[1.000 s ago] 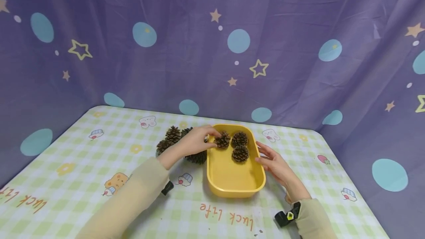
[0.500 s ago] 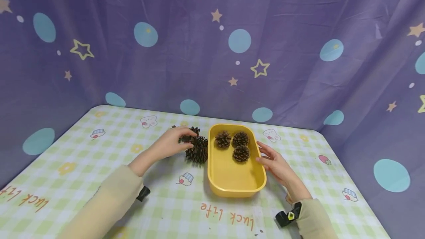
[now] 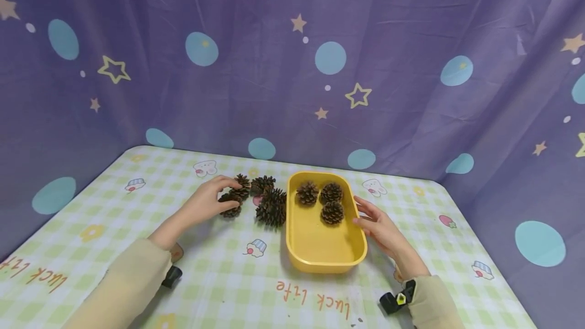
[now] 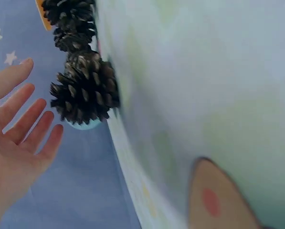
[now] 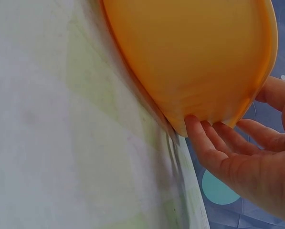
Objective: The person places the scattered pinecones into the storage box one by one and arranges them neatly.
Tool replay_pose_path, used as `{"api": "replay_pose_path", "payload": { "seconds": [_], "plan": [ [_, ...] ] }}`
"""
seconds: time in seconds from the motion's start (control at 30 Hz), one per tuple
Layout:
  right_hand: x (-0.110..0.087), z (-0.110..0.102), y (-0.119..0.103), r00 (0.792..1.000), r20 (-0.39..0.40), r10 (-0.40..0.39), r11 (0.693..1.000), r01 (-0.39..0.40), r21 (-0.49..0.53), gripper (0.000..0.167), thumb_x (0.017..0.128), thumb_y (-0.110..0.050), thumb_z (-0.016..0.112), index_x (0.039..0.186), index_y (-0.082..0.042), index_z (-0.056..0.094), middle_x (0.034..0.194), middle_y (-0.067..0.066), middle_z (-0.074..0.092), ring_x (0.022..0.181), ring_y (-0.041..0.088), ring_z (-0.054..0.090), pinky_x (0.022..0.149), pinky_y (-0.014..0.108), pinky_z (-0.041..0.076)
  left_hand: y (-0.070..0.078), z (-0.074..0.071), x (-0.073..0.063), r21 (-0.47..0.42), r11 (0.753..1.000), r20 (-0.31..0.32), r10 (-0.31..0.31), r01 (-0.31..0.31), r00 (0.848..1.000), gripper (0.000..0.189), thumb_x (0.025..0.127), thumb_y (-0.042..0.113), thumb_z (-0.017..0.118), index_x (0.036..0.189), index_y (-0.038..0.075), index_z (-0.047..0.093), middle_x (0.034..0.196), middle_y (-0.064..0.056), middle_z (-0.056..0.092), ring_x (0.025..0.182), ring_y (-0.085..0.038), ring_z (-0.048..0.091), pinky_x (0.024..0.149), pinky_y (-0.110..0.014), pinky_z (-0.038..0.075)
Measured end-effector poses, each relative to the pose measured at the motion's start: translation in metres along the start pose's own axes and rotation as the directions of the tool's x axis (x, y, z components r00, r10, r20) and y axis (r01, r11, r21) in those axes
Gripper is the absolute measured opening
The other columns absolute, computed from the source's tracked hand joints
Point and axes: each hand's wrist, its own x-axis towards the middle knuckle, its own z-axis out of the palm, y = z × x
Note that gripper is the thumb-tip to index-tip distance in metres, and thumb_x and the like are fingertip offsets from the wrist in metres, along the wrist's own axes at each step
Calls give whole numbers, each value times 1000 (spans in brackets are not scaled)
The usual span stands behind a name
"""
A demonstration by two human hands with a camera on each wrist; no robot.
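Note:
Above the left group of pine cones, my left hand (image 3: 207,201) reaches in with its fingers spread. In the left wrist view the fingers are apart and the nearest pine cone (image 4: 87,90) stands just off the fingertips. A bigger dark pine cone (image 3: 272,209) lies against the left side of a yellow plastic tub (image 3: 326,263), with a smaller pine cone (image 3: 262,185) behind it. My right hand (image 3: 383,227) touches the tub's right side with loosely extended fingers. In the right wrist view, fingertips (image 5: 192,121) meet the tub's outer wall.
Inside the tub, 3 pine cones (image 3: 331,212) sit toward its far end. A checked cloth (image 3: 219,288) with printed cartoons covers the table. A purple curtain (image 3: 274,90) hangs behind the table and along its sides.
My left hand has let go of a pine cone in the tub, then moved left to the pine cones on the table. My right hand has stayed at the tub's side.

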Motion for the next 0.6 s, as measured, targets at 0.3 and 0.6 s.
{"api": "replay_pose_path", "payload": {
  "seconds": [0.3, 0.6],
  "plan": [
    [0, 0, -1, 1000, -8, 14, 1000, -15, -20, 65, 88, -7, 55, 145, -12, 24, 144, 20, 28, 102, 8, 51, 71, 17, 46, -13, 2, -8, -28, 994, 53, -105, 106, 993, 58, 79, 21, 70, 128, 1, 47, 126, -19, 49, 113, -36, 47, 91, -50, 43],
    [1, -1, 1, 1000, -22, 21, 1000, -21, -11, 64, 88, -7, 56, 144, -14, 26, 144, 17, 30, 107, 12, 50, 74, 19, 47, -20, 3, -9, -56, 991, 73, -117, 121, 990, 57, 79, 21, 70, 127, -1, 48, 127, -21, 47, 112, -39, 49, 91, -50, 44]
  ]
}}
